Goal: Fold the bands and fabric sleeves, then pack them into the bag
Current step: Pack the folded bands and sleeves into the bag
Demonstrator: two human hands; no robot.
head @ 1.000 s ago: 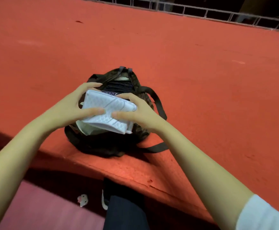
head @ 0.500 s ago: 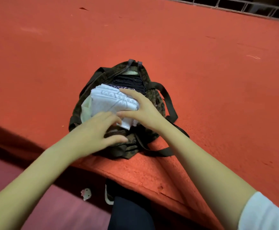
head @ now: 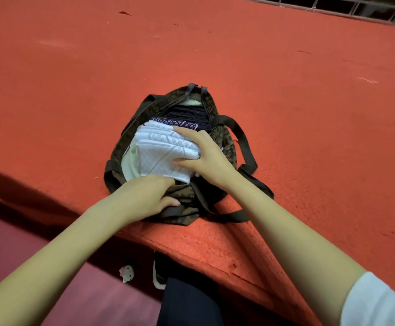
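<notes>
A dark patterned bag stands open on the red surface. A folded white fabric sleeve lies in its mouth, next to dark folded fabrics further in. My right hand grips the white sleeve's right end, fingers on top and thumb on its near side. My left hand grips the bag's near rim, thumb on the outside, fingertips hidden inside under the sleeve.
The bag's dark straps trail to the right on the red ledge. The ledge edge runs just in front of the bag. Below are a shoe, a dark trouser leg and a small white charm. A railing runs along the far edge.
The white sleeve has gone down from above the bag into its mouth. My left hand left the sleeve and took the bag's near rim; the right hand stays on the sleeve.
</notes>
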